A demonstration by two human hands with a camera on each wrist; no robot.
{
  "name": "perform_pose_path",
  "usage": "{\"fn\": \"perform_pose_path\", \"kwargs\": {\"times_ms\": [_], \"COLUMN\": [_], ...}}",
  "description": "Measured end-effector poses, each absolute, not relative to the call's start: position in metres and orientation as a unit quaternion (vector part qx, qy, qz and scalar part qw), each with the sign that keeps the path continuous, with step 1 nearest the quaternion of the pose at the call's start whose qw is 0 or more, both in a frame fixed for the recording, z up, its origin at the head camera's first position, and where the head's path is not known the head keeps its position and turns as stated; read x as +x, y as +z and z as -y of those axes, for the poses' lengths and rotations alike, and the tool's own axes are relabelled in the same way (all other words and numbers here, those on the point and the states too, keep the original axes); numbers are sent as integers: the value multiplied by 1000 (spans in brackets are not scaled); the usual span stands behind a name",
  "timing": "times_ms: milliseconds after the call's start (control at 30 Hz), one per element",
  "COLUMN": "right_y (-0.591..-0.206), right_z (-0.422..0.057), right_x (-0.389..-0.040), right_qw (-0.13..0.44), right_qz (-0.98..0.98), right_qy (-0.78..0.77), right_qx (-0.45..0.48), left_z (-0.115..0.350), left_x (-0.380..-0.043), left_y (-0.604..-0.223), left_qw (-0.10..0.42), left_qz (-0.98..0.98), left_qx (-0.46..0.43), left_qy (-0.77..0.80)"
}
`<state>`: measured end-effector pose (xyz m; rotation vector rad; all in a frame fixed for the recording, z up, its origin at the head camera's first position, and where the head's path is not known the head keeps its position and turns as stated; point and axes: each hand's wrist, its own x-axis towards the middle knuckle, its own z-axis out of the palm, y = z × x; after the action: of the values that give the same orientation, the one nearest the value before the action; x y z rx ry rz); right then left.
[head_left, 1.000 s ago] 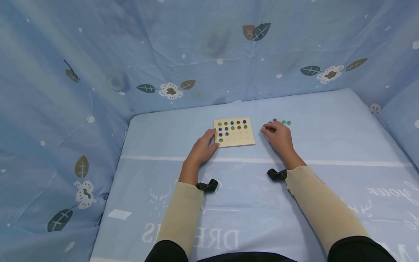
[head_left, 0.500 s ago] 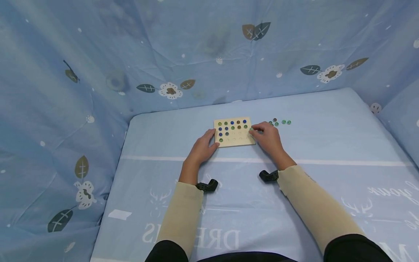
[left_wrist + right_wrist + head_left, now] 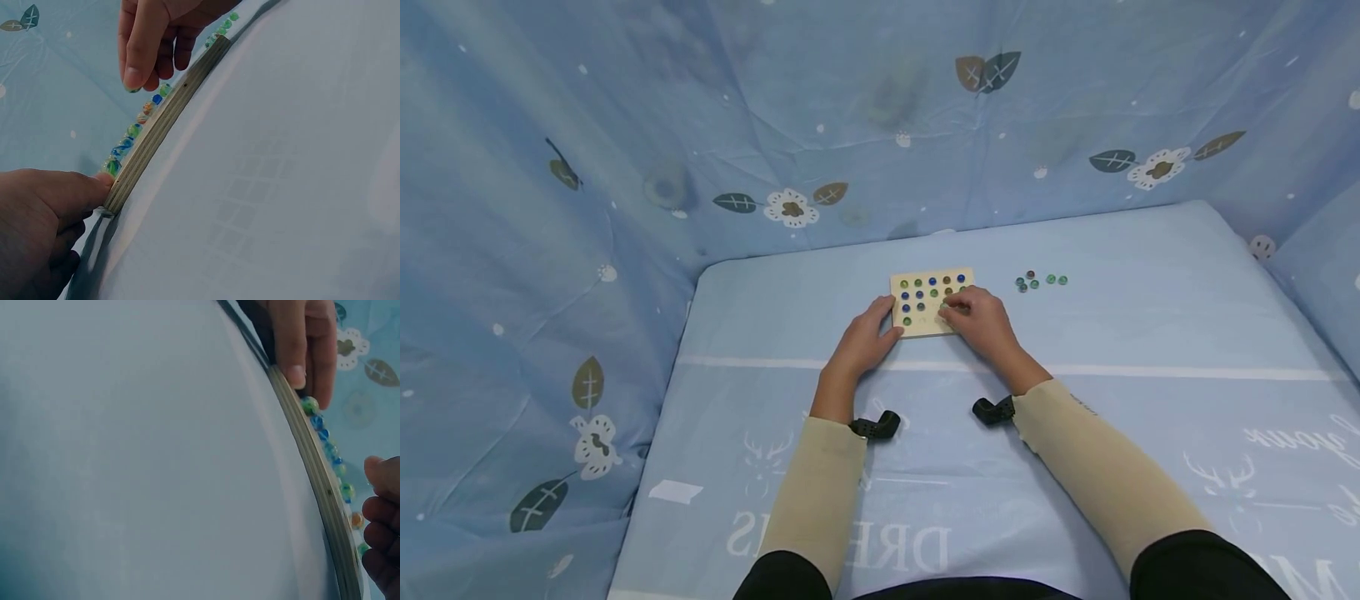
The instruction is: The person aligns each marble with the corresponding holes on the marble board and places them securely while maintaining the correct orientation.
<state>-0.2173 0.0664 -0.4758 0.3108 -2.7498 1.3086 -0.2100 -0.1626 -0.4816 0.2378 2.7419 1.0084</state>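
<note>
A pale wooden board [image 3: 930,328] lies on the cloth-covered table, with green, blue and brown marbles [image 3: 919,294] sitting in its rows of hollows. My left hand [image 3: 859,343] holds the board at its left side, thumb at the near corner and fingers along the edge. Above the board's right half, my right hand [image 3: 987,327] pinches a green marble [image 3: 132,90] between thumb and fingertips. In the left wrist view that marble barely shows under the thumb and is clear of the board. The right hand hides some hollows in the head view.
Several loose marbles [image 3: 1034,284], mostly green with one brown, lie right of the board. A light blue printed cloth [image 3: 925,467] covers the table. Blue patterned fabric [image 3: 850,125] hangs behind and at both sides. A white patch [image 3: 675,492] lies at the left.
My right hand has moved left from beside the loose marbles to over the board, carrying the green marble. The left hand and the board have stayed in place.
</note>
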Motion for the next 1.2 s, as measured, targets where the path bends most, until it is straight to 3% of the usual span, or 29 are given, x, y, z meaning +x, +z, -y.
{"fn": "perform_pose_path", "kwargs": {"times_ms": [1200], "right_y": [-484], "right_z": [-42], "right_x": [-224], "right_qw": [-10], "right_qz": [898], "right_qy": [417], "right_qx": [142], "left_z": [162], "left_x": [-212], "left_y": [-483], "left_qw": [111], "left_qz": [-934], "left_qx": [78], "left_qy": [330]}}
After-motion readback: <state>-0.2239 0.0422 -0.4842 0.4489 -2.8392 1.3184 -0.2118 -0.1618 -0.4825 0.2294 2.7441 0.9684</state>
